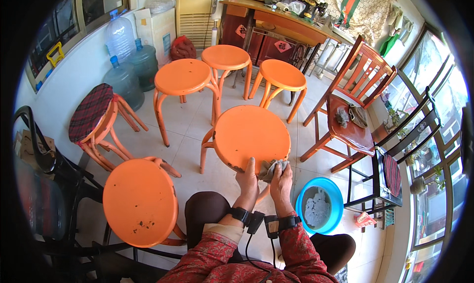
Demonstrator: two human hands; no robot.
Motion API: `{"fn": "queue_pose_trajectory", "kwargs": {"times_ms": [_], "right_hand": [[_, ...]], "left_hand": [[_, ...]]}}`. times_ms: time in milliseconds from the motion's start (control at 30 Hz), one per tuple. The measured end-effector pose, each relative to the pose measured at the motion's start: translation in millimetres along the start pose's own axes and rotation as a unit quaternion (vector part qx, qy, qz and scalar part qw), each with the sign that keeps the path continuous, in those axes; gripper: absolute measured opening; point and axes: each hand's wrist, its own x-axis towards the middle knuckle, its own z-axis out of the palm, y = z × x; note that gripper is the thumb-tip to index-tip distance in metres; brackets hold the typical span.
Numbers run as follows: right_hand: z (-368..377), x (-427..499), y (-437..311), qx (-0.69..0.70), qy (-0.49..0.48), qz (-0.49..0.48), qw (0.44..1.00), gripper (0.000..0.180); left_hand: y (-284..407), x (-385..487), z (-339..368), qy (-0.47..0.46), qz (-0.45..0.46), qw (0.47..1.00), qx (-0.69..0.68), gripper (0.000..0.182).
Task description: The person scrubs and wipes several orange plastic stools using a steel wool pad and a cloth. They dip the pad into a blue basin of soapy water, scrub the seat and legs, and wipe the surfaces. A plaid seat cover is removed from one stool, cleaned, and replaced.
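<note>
Right before me stands an orange round stool (252, 136) with chipped paint along its rim. My left hand (247, 177) grips the near edge of its seat, thumb on top and the fingers hidden below. A crumpled grey cloth (267, 170) is in my right hand (281, 179), pressed against the rim just right of my left hand. To the right on the floor is a blue plastic basin (339, 205) of sudsy water (317, 208). Another orange stool (140, 201) with chipped spots on its seat is at my left.
Beyond are more orange stools (183, 77). A wooden chair (350, 124) holding a scouring pad (341, 117) and a black chair (381, 175) stand right. Left are a stool with a plaid cover (91, 112) and large water bottles (124, 79). A sewing machine (305, 3) sits on the far table.
</note>
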Motion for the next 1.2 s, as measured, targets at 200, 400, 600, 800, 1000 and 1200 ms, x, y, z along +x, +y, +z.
{"fn": "queue_pose_trajectory", "kwargs": {"times_ms": [200,400,600,800,1000,1200], "right_hand": [[-12,49,5,-0.017,-0.018,0.012,1.0,0.035],[-2,151,19,-0.323,-0.053,-0.217,0.92,0.026],[55,257,6,-0.356,-0.113,-0.164,0.913,0.012],[104,289,-52,-0.487,-0.171,-0.357,0.779,0.014],[148,277,-96,-0.388,-0.226,-0.393,0.802,0.015],[164,206,-154,-0.225,-0.318,-0.523,0.758,0.014]], "left_hand": [[10,-7,2,-0.002,-0.069,0.998,0.007,0.053],[15,-8,4,-0.024,-0.068,0.997,0.039,0.059],[11,-9,0,-0.004,-0.088,0.995,0.055,0.061],[8,-8,-1,-0.002,-0.049,0.995,0.083,0.057],[9,-13,0,0.006,-0.051,0.995,0.083,0.05],[12,-13,4,0.024,-0.055,0.994,0.087,0.044]]}}
